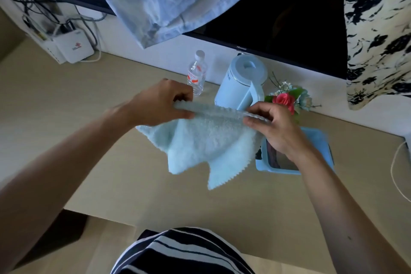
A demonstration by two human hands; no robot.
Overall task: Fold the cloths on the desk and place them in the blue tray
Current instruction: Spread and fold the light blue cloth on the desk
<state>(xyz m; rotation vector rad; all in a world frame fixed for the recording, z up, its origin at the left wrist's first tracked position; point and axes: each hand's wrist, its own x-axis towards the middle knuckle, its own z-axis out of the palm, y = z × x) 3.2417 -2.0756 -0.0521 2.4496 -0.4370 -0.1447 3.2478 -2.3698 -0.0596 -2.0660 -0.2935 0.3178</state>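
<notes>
One fluffy pale-blue cloth (206, 144) hangs, top edge running left-right, pinched by left hand (160, 104) and right hand (275, 131); the blue plastic tray (320, 138) apparently holds something dark

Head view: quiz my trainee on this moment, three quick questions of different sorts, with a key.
1. True or false: nobody is touching the cloth.
2. What stands between the bottle and the flowers? A kettle, B mug, C lamp.
3. Fill in: the blue tray sits beneath the ___ hand.
Key: 1 false, the left hand and right hand pinch its top edge; 2 A; 3 right.
</notes>
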